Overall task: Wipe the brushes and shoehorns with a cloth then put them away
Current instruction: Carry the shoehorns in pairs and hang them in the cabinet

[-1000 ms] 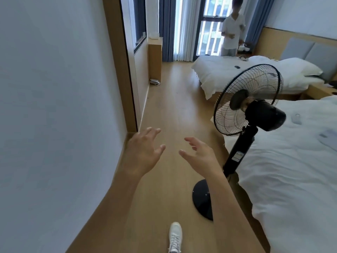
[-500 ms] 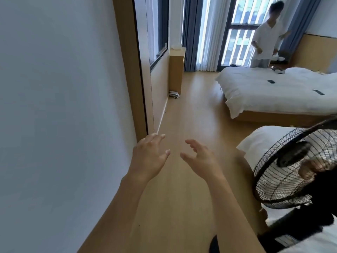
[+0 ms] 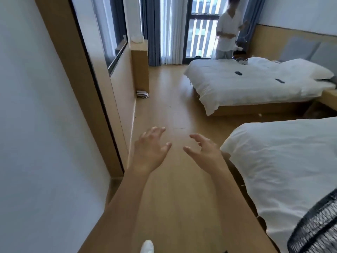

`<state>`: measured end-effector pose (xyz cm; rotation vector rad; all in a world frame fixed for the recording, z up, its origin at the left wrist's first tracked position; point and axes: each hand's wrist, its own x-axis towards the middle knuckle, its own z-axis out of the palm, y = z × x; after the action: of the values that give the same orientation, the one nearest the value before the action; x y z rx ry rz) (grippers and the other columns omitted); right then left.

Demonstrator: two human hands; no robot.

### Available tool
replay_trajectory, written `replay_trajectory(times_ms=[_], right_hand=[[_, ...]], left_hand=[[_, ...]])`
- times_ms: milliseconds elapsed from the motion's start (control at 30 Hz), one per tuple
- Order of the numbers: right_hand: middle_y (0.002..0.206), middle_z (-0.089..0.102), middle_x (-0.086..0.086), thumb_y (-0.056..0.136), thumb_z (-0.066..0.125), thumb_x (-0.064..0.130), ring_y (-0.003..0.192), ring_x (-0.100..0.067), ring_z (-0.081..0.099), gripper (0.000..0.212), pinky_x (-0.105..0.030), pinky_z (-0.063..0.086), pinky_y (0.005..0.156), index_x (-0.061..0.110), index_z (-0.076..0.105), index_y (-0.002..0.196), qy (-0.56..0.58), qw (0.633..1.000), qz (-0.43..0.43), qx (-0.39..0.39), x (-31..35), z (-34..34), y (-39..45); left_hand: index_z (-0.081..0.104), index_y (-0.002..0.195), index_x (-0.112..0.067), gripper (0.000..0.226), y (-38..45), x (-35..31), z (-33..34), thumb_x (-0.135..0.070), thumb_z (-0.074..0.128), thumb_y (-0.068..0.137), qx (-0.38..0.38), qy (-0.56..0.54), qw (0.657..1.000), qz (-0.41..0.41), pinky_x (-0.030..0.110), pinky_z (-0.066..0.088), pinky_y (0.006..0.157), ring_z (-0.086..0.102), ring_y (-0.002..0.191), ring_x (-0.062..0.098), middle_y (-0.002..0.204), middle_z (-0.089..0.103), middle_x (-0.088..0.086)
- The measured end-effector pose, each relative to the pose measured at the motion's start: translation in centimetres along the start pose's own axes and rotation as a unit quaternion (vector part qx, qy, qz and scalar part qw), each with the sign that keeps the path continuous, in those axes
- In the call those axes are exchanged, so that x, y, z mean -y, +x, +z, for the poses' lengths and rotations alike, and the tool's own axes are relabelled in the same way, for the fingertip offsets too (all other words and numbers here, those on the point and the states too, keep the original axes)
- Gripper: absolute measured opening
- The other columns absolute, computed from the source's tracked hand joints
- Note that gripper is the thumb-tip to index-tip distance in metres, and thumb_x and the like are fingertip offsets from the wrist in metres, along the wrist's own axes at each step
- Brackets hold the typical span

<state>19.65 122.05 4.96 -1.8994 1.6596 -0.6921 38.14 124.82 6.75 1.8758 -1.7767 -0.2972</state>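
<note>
A white wall (image 3: 36, 125) and a wood-framed glass partition (image 3: 102, 57) are seen at the left, and the wooden floor (image 3: 173, 189) runs forward between them and the beds. The left hand (image 3: 149, 150) and the right hand (image 3: 206, 152) are held out over the floor, apart, fingers loosely spread and nothing grasped; no brushes, shoehorns or cloth can be made out. At the right, two white beds (image 3: 246, 84) are seen, a fan grille (image 3: 317, 229) at the lower corner, and a person (image 3: 226, 33) by the window.

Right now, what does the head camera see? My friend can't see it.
Two empty hands, left and right, reach out open over a wood floor. Two white beds sit right, a fan low right, a person by the window.
</note>
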Motion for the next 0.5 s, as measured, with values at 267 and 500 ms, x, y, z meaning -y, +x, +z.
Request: replay_trajectory(times_ms=[267,500], right_hand=[[0.145,0.052,0.004,0.091,0.064,0.051,0.133,-0.015,0.048,0.057,-0.032,0.04,0.106,0.031,0.05,0.142,-0.021,0.997,0.035,-0.064,3.1,0.5,12.0],[0.147,0.051,0.004,0.091,0.066,0.046,0.136,-0.015,0.046,0.057,-0.033,0.04,0.11,0.028,0.05,0.143,-0.002,0.992,0.085,-0.089,1.0,0.9,20.1]], left_hand=[[0.052,0.138,-0.022,0.051,16.3,2.7,0.3,-0.037,0.064,0.09,0.025,-0.026,0.997,0.07,0.041,0.038,0.108,0.048,0.129,0.024,0.141,0.052,0.001],[0.051,0.139,-0.022,0.052,25.9,3.2,4.3,-0.037,0.063,0.091,0.06,-0.035,0.992,0.107,0.044,0.038,0.108,0.047,0.13,0.024,0.141,0.052,0.0]])
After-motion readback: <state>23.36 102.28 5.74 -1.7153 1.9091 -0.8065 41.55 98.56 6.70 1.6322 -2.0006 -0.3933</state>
